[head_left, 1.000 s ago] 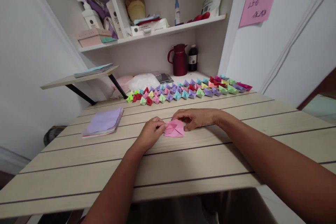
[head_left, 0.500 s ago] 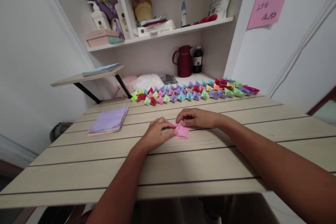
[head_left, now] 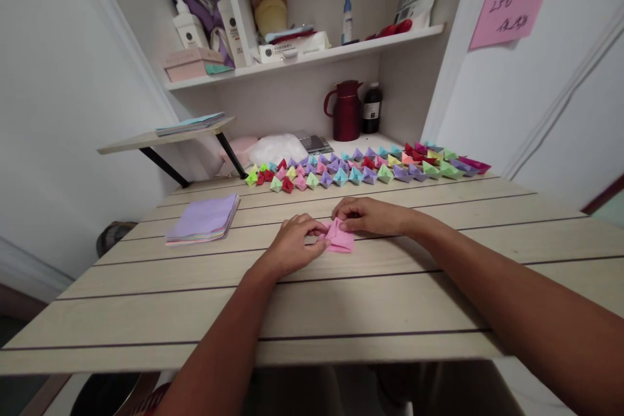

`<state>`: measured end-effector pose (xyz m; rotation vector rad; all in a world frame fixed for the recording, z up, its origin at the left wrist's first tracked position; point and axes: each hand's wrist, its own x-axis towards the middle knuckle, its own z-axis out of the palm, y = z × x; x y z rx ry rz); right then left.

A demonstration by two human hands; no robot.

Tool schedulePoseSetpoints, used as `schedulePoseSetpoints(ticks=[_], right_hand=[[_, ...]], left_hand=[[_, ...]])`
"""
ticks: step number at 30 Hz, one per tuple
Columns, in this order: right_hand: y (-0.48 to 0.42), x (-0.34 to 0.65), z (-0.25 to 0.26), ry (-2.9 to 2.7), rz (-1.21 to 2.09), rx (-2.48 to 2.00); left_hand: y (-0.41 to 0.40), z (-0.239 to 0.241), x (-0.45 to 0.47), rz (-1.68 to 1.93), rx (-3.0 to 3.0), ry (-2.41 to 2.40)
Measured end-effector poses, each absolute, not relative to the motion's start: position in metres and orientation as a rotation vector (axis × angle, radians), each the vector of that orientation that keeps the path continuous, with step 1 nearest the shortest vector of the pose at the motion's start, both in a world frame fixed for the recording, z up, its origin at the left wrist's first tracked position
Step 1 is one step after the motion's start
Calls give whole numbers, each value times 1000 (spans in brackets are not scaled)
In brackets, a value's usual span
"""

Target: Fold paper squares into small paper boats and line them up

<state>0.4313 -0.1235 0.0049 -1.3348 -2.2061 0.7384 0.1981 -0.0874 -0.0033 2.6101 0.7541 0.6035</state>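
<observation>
A pink sheet of origami paper [head_left: 340, 242], partly folded, lies on the slatted tabletop [head_left: 380, 302] between my hands. My left hand [head_left: 295, 246] pinches its left side between thumb and fingers. At the upper right of the paper, my right hand [head_left: 364, 216] is closed on a raised pink flap, with its fingers curled under. Both hands cover some of the folds. Behind them stand rows of small folded paper boats [head_left: 341, 176] in many colours. Left of my hands rests a stack of square paper [head_left: 203, 218] with a lilac sheet on top.
A small raised stand [head_left: 112, 143] at the back left bears more paper [head_left: 190, 123]. A red jug [head_left: 347, 112] and a dark bottle [head_left: 372, 109] stand behind the boats, under a shelf [head_left: 312, 61] with bottles and a plush toy. A pink note [head_left: 514, 3] hangs at the right.
The pink flap between my hands stands up a little more, and my right fingers have shifted slightly on it. The whole view has moved a little.
</observation>
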Motion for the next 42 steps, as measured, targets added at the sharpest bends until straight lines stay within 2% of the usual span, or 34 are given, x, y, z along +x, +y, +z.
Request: schedulePoseSetpoints(ticks=[35,42], right_hand=[[-119,428,-1,-2164,769,-1343],[-118,428,-3,-2151,767,-1327]], left_hand=[[-82,-3,193,630,2419,684],[-89,6,184,493,2337,620]])
